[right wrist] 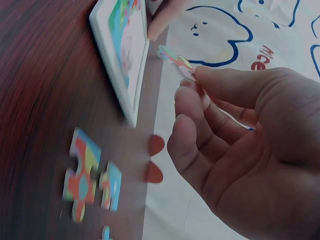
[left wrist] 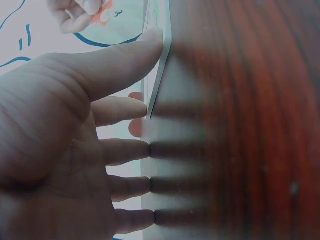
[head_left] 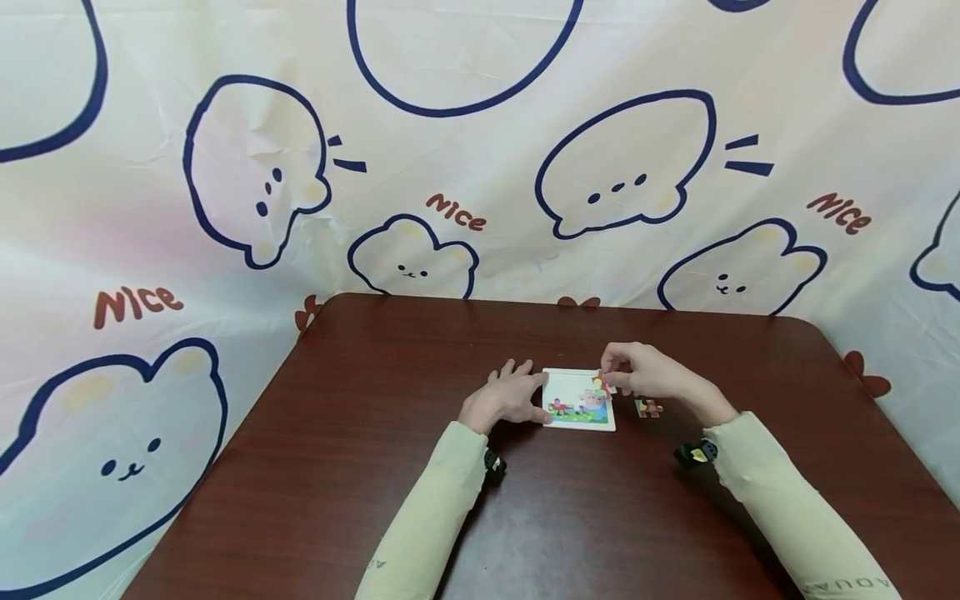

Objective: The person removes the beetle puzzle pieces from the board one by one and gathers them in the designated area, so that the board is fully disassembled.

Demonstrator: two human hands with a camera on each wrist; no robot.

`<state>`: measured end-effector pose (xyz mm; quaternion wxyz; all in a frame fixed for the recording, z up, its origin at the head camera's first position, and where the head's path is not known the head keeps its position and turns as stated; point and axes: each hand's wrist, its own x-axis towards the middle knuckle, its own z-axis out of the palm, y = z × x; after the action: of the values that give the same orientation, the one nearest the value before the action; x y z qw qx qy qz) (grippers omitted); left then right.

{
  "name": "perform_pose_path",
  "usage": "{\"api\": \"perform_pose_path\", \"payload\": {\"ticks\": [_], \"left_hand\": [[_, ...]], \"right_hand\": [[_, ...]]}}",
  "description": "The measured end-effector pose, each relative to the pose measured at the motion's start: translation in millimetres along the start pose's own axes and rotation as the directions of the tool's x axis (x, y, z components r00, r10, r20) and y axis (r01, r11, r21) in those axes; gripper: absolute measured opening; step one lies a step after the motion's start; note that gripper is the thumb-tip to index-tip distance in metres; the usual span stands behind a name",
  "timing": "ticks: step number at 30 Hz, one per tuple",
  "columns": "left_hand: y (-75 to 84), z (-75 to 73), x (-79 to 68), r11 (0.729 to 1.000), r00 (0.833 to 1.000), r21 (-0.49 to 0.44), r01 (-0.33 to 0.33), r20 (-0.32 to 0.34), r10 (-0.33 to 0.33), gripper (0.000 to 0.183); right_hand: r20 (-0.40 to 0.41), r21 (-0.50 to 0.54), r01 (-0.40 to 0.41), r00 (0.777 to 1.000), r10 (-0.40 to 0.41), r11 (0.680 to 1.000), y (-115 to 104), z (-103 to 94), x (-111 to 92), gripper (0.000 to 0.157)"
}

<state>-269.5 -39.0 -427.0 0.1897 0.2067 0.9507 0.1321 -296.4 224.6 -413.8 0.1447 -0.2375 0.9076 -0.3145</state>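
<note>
Right of head-view centre, right hand [head_left: 647, 372] pinches thin multicoloured jigsaw piece [right wrist: 176, 60]; best kept level. Left hand [head_left: 508, 395], fingers straight, touches white-rimmed rectangular tray [head_left: 564, 387]; light pressure should steady it.

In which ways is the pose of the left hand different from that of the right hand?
The left hand has spread, extended fingers; the right hand has curled ones. The left hand touches the puzzle board at its left side; the right hand pinches a puzzle piece near the board's right. Both come out of pale sleeves.
</note>
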Motion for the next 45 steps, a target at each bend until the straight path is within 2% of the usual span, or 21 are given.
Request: {"api": "perform_pose_path", "payload": {"ticks": [7,20,31,38,45], "left_hand": [[-1.4,1.9,0.5,1.0,1.0,-0.011,-0.008,-0.002,0.008,0.071],[-2.4,1.8,1.7,1.0,1.0,0.01,-0.003,-0.006,0.003,0.073],[0.3,0.4,1.7,1.0,1.0,-0.001,-0.005,-0.001,0.005,0.072],[-0.1,0.7,0.9,1.0,1.0,-0.002,-0.004,-0.001,0.004,0.072],[0.0,1.8,1.2,1.0,1.0,0.007,0.001,0.004,-0.001,0.072]], "right_hand": [[0.007,-0.002,-0.037,0.999,0.037,0.999,12.4,-9.3,-12.7,0.005],[0.017,0.1,-0.078,0.997,0.076,0.992,37.5,-27.2,-26.9,0.01],[0.068,0.085,-0.113,0.992,0.107,0.99,55.6,-44.1,-47.8,0.011],[0.117,0.093,-0.119,0.987,0.108,0.988,66.6,-47.7,-56.8,0.01],[0.156,0.114,-0.149,0.979,0.13,0.982,75.9,-42.7,-62.9,0.012]]}}
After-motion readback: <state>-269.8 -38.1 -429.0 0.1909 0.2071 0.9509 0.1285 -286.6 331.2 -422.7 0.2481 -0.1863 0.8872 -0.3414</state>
